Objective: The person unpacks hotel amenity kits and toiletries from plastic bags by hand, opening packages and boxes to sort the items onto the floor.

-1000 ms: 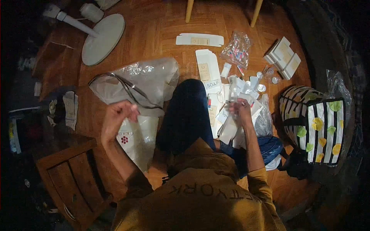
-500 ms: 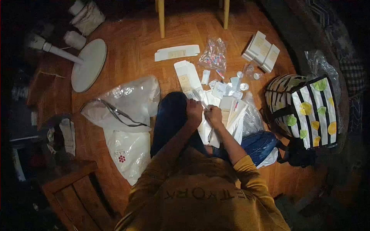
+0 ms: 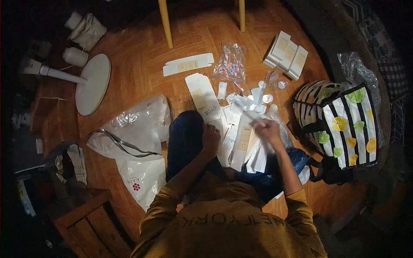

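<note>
My left hand is closed beside my left knee, its fingers curled at the edge of white cardboard; what they hold is hidden. Just beyond it lies a flattened white soap box with a tan panel and the word SOAP. My right hand is over the right side of the pile, smeared by motion, so its grip is unclear. Between my hands a long white box with a tan label lies among several other flat cartons. Small clear packets lie just beyond.
A clear bag of small coloured packets lies ahead, beside a flat carton. Stacked boxes stand at far right. A striped fruit-print bag is at right, a plastic bag at left. Round white stand and stool legs are beyond.
My hands have moved apart: the right has swung right, away from the left, which has shifted slightly toward me. The SOAP lettering and the long labelled box between them are now more exposed.
</note>
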`<move>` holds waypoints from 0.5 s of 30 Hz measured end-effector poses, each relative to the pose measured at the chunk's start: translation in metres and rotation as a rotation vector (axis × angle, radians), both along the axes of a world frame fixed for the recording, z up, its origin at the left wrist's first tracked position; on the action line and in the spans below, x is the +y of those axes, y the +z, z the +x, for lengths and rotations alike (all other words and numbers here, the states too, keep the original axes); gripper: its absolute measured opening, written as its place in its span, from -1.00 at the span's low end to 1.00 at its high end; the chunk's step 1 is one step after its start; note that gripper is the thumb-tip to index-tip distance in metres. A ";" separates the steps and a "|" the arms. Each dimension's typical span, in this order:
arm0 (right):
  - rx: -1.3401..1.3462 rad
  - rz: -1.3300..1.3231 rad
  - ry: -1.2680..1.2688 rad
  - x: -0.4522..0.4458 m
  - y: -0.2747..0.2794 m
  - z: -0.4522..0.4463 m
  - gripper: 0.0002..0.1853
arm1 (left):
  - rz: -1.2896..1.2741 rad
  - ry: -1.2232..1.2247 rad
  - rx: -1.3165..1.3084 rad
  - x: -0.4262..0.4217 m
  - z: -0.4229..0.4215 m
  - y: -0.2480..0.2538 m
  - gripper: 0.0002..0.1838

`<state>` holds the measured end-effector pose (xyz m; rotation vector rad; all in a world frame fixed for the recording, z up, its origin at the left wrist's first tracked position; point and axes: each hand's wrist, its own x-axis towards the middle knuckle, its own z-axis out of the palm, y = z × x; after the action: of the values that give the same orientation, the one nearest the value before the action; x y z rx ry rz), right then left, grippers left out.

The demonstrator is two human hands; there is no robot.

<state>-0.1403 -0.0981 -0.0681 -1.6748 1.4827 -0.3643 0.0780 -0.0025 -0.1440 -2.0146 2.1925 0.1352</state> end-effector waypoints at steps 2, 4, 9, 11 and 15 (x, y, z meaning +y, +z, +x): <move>0.012 -0.163 -0.182 -0.019 -0.017 -0.034 -0.79 | -0.005 -0.031 -0.019 -0.006 0.005 -0.013 -0.81; 0.127 -0.211 -0.285 -0.030 -0.022 -0.064 -0.77 | -0.006 -0.063 -0.037 -0.009 0.010 -0.026 -0.83; 0.368 -0.318 -0.370 -0.047 -0.013 -0.063 -0.71 | 0.129 -0.018 0.223 -0.045 0.013 -0.015 -0.85; 0.305 -0.453 -0.222 -0.072 -0.030 -0.054 -0.72 | 0.085 0.069 0.553 -0.068 0.011 0.024 -0.83; -0.529 0.011 -0.381 -0.124 -0.026 -0.005 -0.74 | -0.060 0.114 0.865 -0.097 -0.003 0.016 -0.80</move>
<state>-0.1456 -0.2222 -0.0939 -1.1520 1.3775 -0.9255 0.0754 -0.0998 -0.1275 -2.4011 2.5070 1.1591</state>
